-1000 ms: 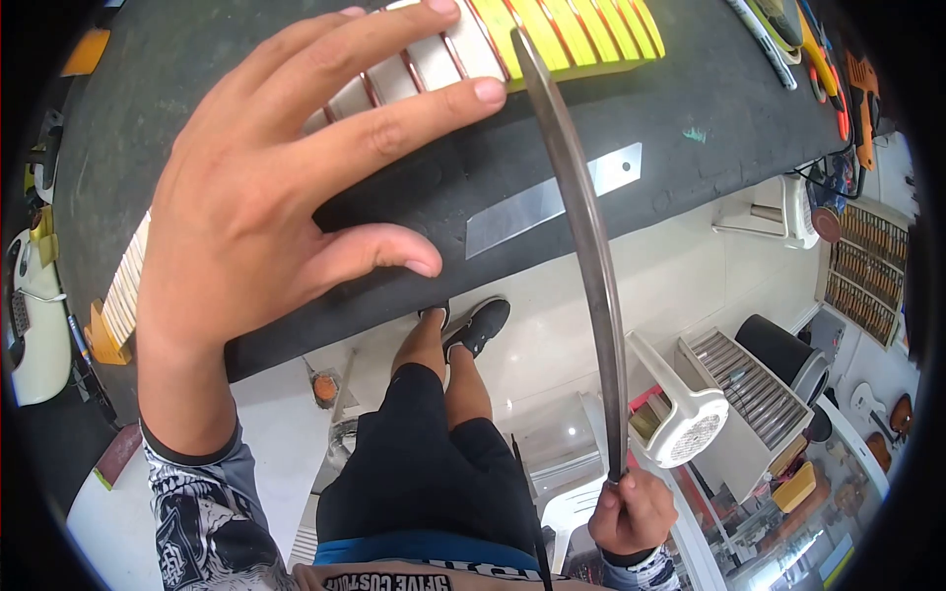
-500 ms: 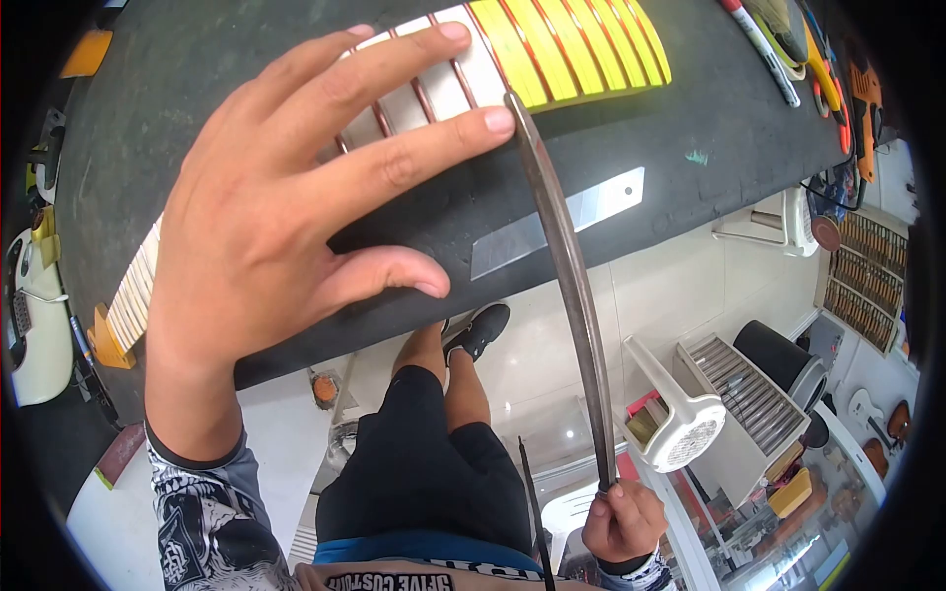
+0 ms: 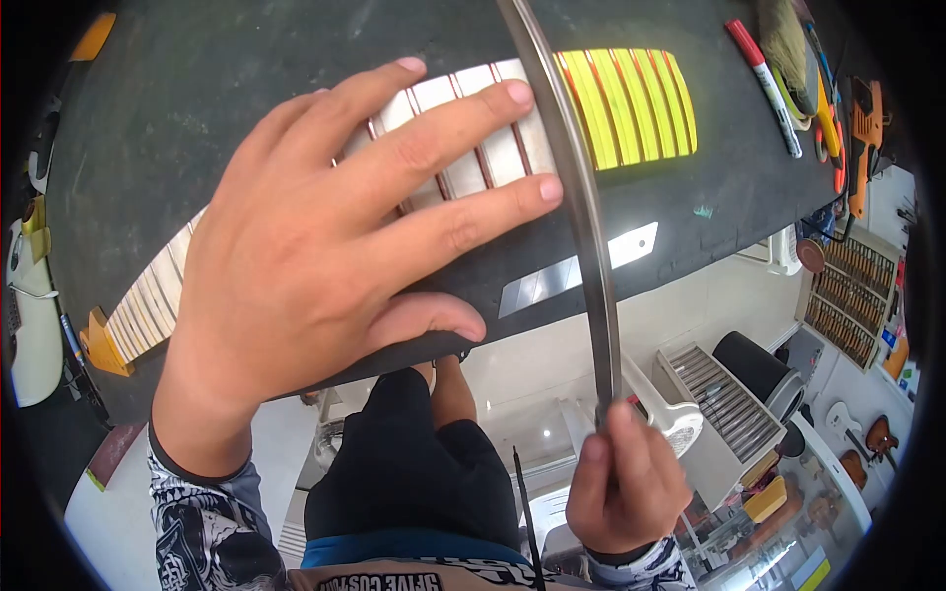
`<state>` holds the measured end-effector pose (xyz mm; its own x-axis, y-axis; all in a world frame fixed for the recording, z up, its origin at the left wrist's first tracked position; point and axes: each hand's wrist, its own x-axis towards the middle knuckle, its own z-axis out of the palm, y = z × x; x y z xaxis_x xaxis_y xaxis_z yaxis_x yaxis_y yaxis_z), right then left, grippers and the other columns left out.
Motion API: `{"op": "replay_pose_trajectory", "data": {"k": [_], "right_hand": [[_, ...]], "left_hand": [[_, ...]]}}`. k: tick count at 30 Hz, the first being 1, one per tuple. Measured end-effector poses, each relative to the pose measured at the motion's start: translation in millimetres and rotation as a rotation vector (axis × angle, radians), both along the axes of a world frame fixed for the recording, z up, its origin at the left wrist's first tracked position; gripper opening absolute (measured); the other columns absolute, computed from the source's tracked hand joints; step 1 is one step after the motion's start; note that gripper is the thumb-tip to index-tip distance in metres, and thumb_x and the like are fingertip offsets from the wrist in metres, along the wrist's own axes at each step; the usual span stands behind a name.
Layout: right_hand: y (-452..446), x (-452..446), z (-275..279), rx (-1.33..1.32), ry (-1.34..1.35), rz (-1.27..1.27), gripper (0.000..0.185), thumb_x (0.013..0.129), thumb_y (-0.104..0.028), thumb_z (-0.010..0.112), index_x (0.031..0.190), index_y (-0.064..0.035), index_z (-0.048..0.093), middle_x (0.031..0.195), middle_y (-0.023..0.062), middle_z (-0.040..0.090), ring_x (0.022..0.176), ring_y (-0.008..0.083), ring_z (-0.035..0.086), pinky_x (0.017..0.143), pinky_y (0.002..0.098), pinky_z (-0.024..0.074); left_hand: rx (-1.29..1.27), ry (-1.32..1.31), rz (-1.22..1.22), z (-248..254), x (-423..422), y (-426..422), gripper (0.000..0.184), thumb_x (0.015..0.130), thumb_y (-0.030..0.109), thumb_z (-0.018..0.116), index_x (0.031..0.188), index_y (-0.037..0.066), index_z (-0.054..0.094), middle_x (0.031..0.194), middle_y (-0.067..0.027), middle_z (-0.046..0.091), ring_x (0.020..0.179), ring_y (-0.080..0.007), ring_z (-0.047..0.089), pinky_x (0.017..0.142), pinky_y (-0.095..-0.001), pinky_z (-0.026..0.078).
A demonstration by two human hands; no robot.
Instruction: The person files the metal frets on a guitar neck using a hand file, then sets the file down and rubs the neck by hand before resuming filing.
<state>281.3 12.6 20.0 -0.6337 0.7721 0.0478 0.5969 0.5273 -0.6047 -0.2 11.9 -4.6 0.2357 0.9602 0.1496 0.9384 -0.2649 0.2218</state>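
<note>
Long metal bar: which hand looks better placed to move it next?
Likely the right: the right hand grips the near end of the long metal bar, while the left hand is spread over the fretted neck.

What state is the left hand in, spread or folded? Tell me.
Spread. The left hand shows gaps between its fingers, with the thumb held apart.

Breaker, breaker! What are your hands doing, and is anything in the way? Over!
Right hand gripping long metal tool. Left hand spread on fretboard. Tool crosses fretboard; metal strip lies off to the side.
</note>
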Motion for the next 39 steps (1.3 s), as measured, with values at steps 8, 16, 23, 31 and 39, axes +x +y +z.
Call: {"op": "replay_pose_trajectory", "data": {"k": [8, 16, 23, 31, 39], "right_hand": [[-11, 22, -13, -0.015, -0.021, 0.013, 0.048, 0.075, 0.005, 0.069, 0.123, -0.0012, 0.063, 0.083, 0.0148, 0.067, 0.066, 0.0258, 0.065, 0.056, 0.0327, 0.0534], [-73, 100, 4, -0.086, -0.096, 0.026, 0.051, 0.074, 0.003, 0.068, 0.124, -0.003, 0.059, 0.082, 0.0142, 0.067, 0.064, 0.0285, 0.063, 0.057, 0.0362, 0.0525], [12, -8, 3, -0.042, -0.02, 0.003, 0.05, 0.072, 0.008, 0.069, 0.121, -0.0018, 0.064, 0.079, 0.0145, 0.067, 0.061, 0.0252, 0.062, 0.051, 0.0308, 0.0506], [-29, 52, 4, -0.05, -0.083, 0.028, 0.05, 0.074, 0.004, 0.068, 0.123, -0.0032, 0.06, 0.081, 0.014, 0.067, 0.06, 0.0255, 0.062, 0.052, 0.0325, 0.05], [-55, 83, 13, -0.072, -0.137, 0.04, 0.047, 0.075, 0.003, 0.067, 0.121, -0.003, 0.059, 0.083, 0.0157, 0.067, 0.062, 0.027, 0.063, 0.054, 0.0342, 0.0517]], "left_hand": [[-0.054, -0.033, 0.02, 3, -1, 1, 0.068, 0.064, 0.061, 0.065, 0.124, 0.03, 0.069, 0.143, -0.0033, 0.055, 0.122, -0.0396, 0.054, 0.097, -0.0471, 0.047], [-0.077, -0.029, 0.024, 2, 0, 0, 0.067, 0.065, 0.061, 0.065, 0.124, 0.031, 0.069, 0.144, -0.0017, 0.053, 0.124, -0.0388, 0.052, 0.096, -0.0477, 0.046], [-0.054, -0.031, 0.021, 3, 0, 1, 0.066, 0.066, 0.061, 0.064, 0.123, 0.029, 0.07, 0.142, -0.0038, 0.055, 0.124, -0.0395, 0.053, 0.096, -0.0473, 0.046], [0.068, 0.047, -0.047, -11, -7, 3, 0.063, 0.069, 0.063, 0.06, 0.122, 0.03, 0.07, 0.143, -0.0027, 0.055, 0.125, -0.0386, 0.052, 0.096, -0.0474, 0.047], [0.115, 0.178, -0.126, -23, -19, 0, 0.062, 0.071, 0.064, 0.059, 0.123, 0.03, 0.07, 0.143, -0.0024, 0.054, 0.125, -0.0382, 0.052, 0.096, -0.0476, 0.046]]}}
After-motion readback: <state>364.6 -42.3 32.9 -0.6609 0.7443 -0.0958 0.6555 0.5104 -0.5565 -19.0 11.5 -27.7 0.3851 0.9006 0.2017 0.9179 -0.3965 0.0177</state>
